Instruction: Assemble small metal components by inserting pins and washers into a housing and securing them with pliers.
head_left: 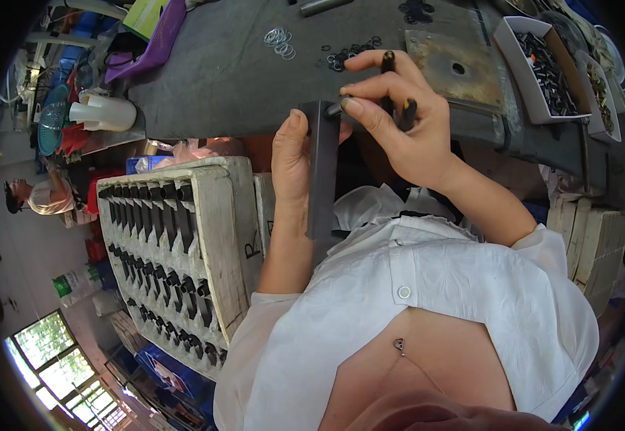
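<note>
My left hand (291, 161) is closed round a long, dark, flat-sided metal bar (322, 172), held upright before my chest at the table's near edge. Its thumb lies along the bar's left side. Between the thumb and a finger of my right hand (420, 136) is a small dark cylindrical pin (334, 110), its end touching the bar near the top. Tucked among the same hand's other fingers is a black-handled tool (407, 115) that looks like pliers; its jaws are hidden. Beyond the right fingers lie several small black rings (341, 57).
Silvery rings (280, 43) lie on the dark table (212, 79). A rusty plate with a hole (427, 54) is at right, beside a white box of black pins (506, 43). A white foam crate (233, 215) of black parts stands left. Another person (46, 194) sits far left.
</note>
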A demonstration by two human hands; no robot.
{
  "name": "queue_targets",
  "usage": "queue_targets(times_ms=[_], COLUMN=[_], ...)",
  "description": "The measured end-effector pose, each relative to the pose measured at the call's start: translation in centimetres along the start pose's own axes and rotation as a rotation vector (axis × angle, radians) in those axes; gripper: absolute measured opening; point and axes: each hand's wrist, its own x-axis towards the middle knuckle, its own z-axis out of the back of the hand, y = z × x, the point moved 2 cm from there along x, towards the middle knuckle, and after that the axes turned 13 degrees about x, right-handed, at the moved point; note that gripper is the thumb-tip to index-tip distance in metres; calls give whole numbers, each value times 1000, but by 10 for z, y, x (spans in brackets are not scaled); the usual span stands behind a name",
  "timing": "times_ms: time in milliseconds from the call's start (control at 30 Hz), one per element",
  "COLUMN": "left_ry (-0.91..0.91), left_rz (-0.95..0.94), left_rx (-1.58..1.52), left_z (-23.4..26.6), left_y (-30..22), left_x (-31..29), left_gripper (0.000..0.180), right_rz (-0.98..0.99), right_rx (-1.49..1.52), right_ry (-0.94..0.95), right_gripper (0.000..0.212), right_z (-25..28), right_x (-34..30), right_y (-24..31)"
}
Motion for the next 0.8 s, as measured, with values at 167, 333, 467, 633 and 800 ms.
queue_targets(times_ms=[167,333,467,633,800], left_ry=[-26,-71,-163,18,161], left_rz=[-52,-83,-229,-361,-581], left_rx=[-6,162,783,1478,1610], left_z=[-4,21,22,11,-6], left_y=[-3,-5,-17,-23,-30], left_x=[2,13,31,42,44], left_gripper=[24,13,13,16,18], right_rz=[-29,-103,-160,-245,-353], right_rx=[5,-278,-643,-905,-934], right_ry=[-20,102,247,330,388], right_gripper=[12,13,15,14,21], right_z=[-4,-1,-2,0,18], right_x=[-11,-8,-4,6,14], right_y=[-12,-23,-39,-58,-51])
